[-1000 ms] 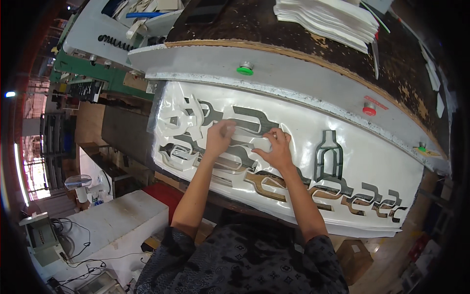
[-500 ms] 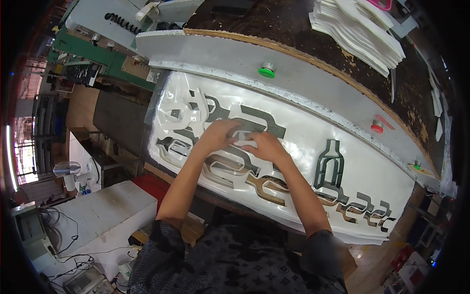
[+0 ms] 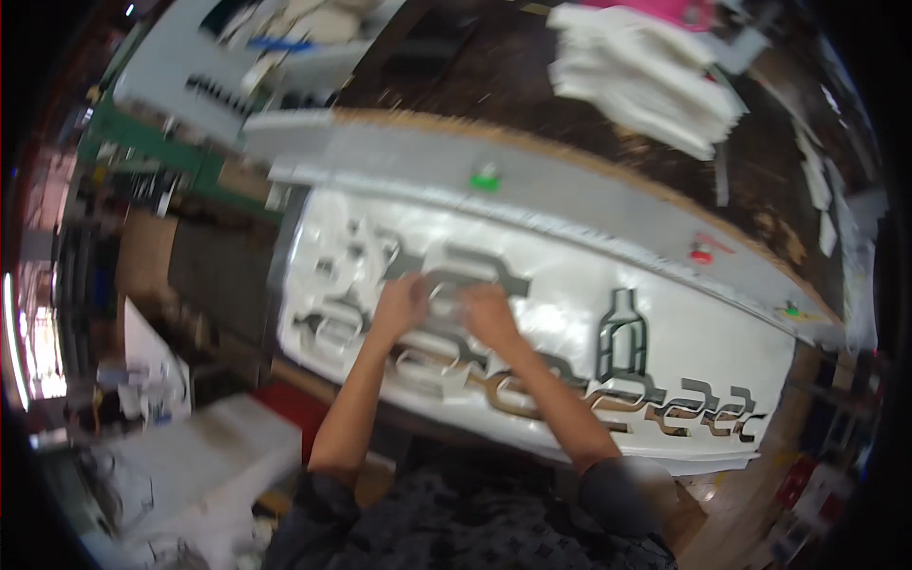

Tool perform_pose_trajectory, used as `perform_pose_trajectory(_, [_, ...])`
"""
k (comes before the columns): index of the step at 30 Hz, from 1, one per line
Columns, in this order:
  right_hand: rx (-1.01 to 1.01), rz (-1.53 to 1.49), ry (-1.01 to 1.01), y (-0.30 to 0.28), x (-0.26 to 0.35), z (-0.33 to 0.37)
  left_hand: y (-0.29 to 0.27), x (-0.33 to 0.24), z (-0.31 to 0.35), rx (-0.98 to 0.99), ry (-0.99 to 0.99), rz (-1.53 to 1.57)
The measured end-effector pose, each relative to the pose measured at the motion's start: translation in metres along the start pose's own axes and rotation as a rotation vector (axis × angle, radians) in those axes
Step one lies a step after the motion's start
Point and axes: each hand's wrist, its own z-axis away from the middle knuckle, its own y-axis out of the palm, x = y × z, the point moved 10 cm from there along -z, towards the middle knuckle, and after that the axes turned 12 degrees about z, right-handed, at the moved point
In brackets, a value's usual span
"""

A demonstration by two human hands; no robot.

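A white sheet (image 3: 560,256) with several cut-out openings lies in front of me, grey and brown showing through the holes. Over its left half, my left hand (image 3: 404,306) and my right hand (image 3: 487,313) are close together, with a narrow gap between them. Both sets of fingers are smeared by motion, so what they hold, if anything, cannot be made out. The hands are just below a large curved cut-out. To their right, a dark green bottle-shaped frame, like a cutting die (image 3: 622,347), rests on the sheet.
Behind the sheet runs a long grey bar (image 3: 399,157) with a green button (image 3: 484,178) and a red button (image 3: 701,252). Stacked white cut pieces (image 3: 641,81) lie on the dark worn board (image 3: 513,76) beyond it. A white surface (image 3: 209,442) stands at lower left.
The whole view has shifted, putting the sheet and bar lower and slightly left in the picture. My hands have moved slightly apart and are now blurred.
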Motion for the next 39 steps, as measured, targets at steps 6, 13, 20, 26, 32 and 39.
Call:
perform_pose_trajectory(6, [-0.241, 0.061, -0.079, 0.0, 0.01, 0.032, -0.043, -0.202, -0.015, 0.045, 0.261, 0.058])
perform_pose_trajectory(13, [-0.352, -0.066, -0.047, -0.028, -0.002, 0.054, -0.041, -0.59, -0.056, -0.181, 1.323, -0.495])
perform_pose_trajectory(20, [-0.219, -0.145, 0.058, -0.056, -0.036, 0.137, 0.041, -0.734, -0.277, -0.233, 1.237, -0.952])
perform_pose_trajectory(26, [-0.246, -0.08, -0.069, -0.059, -0.055, 0.145, 0.098, -0.777, -0.414, -0.056, 0.94, -1.129])
perform_pose_trajectory(32, [-0.255, -0.237, -0.067, -0.053, -0.061, 0.155, 0.084, -0.775, -0.447, 0.112, 1.026, -1.033])
perform_pose_trajectory(39, [-0.306, -0.296, -0.043, -0.063, -0.069, 0.154, 0.08, -0.776, -0.442, -0.045, 0.948, -0.942])
